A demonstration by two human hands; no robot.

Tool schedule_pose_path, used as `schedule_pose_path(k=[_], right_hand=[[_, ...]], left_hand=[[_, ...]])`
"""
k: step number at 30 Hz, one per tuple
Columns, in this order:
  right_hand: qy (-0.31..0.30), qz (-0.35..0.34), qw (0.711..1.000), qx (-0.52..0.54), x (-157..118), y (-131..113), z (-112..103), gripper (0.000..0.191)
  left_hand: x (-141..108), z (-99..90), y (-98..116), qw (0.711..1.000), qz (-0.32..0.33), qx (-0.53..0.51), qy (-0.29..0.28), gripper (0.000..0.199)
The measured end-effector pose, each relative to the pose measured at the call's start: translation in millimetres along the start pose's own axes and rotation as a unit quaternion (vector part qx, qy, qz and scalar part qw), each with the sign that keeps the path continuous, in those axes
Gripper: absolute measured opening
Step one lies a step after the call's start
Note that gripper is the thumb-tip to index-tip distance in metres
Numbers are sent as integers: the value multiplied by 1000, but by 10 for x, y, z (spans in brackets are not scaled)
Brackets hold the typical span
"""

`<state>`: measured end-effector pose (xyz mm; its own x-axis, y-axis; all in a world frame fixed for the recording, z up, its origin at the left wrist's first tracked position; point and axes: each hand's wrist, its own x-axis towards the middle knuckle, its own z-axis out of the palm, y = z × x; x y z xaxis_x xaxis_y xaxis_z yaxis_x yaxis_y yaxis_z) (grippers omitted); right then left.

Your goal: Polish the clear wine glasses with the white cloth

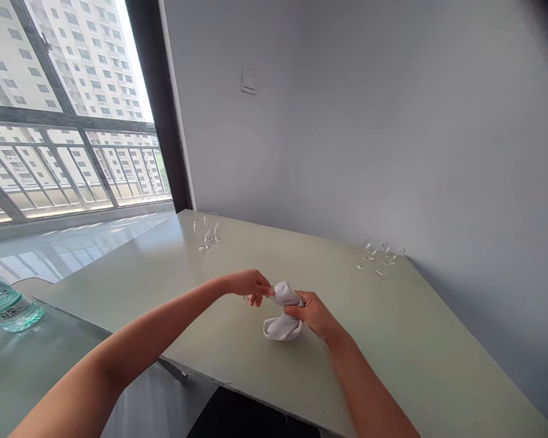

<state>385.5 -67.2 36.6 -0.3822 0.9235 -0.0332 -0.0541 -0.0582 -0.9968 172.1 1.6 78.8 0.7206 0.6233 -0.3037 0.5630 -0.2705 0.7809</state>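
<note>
Head view: both bare hands work above the near half of a pale, glossy table [393, 340]. The left hand [251, 286] is closed on the stem of a held glass [275, 292], thumb and fingers pinched together. Its foot shows in part below the fingers, clear and hard to make out. The bowl end of this glass points toward the right hand [311, 311] and is largely covered by a white cloth [284, 328].

The right hand grips the cloth from the right side, thumb in front, with a fold gathered around the bowl. Whether its fingers also press on the glass through the fabric cannot be determined. The lower part of the cloth hangs beneath in a loose curl; contact with the tabletop cannot be confirmed.

Two stemmed glasses [205, 248] stand upright, close together, toward the far left corner of the table. A second pair of glasses [380, 272] stands near the wall [369, 121] at the far right, also side by side.

At left, a large clear bottle [16, 310] with a blue-green tint rests on a lower surface [9, 377]. A wall switch [249, 81] is mounted above the table, right of a large window [68, 115].
</note>
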Motion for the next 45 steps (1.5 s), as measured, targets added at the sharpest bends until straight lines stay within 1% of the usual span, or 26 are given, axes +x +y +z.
schedule_pose_path(k=[1,3,4,5,7,9,10,12,14,15,17,19,21,23,24,25,28,30,32,34,36,37,39,41,43,45], right_hand=[[27,7,999,35,13,4,-8,27],[77,17,991,104,37,12,-27,32],[94,18,987,129,44,15,-36,36],[106,16,984,142,46,16,-45,38],[115,4,984,139,33,11,-62,39],[100,-12,991,83,0,-10,-77,33],[79,-19,996,40,-20,-26,-85,29],[19,-26,998,-51,-56,-64,-110,22],[-23,-28,993,-114,-72,-95,-167,19],[-23,-31,991,-130,-71,-101,-213,18],[26,-41,989,-140,-61,-94,-343,19],[124,-70,982,-126,-51,-70,-491,25],[228,-123,959,-118,-53,-49,-585,30],[298,-179,923,-166,-62,-47,-558,32],[300,-201,907,-216,-66,-51,-493,33],[277,-220,893,-277,-68,-58,-399,34],[123,-278,853,-424,-41,-79,-66,35],[69,-300,843,-441,-2,-85,69,35],[93,-290,866,-396,39,-81,70,34],[120,-234,918,-296,73,-64,-33,31],[137,-155,968,-142,102,-34,-158,30],[144,-122,981,-54,115,-17,-204,29],[172,-90,975,110,138,12,-233,25],[204,-97,946,231,157,25,-178,23],[212,-115,922,302,168,24,-67,27],[196,-129,915,327,165,29,65,31]], left_hand=[[8,40,11,996,25,37,79,36],[35,124,49,962,92,119,226,35],[50,157,73,943,122,153,269,35],[64,177,98,931,142,179,285,33],[82,177,145,928,142,198,280,29],[78,133,180,946,102,167,259,27],[68,102,190,961,76,132,229,27],[38,43,195,991,31,38,122,29],[5,1,181,999,2,-43,23,34],[-8,-11,170,998,-7,-60,10,36],[-21,-23,142,997,-24,-50,62,37],[-15,-28,111,987,-47,-10,152,35],[13,-30,75,970,-76,34,227,33],[56,-13,43,951,-88,82,285,28],[81,9,31,943,-83,107,304,25],[104,42,24,936,-70,132,318,22],[141,201,33,922,-9,226,315,11],[127,320,51,901,56,306,301,13],[90,413,60,867,122,382,296,15],[55,469,52,837,168,427,299,14],[43,507,29,829,187,426,311,18],[49,526,17,832,191,408,324,21],[84,574,1,841,187,359,360,28],[141,637,8,842,179,318,397,33],[209,707,43,838,168,291,429,36],[279,778,99,834,149,259,464,38]])
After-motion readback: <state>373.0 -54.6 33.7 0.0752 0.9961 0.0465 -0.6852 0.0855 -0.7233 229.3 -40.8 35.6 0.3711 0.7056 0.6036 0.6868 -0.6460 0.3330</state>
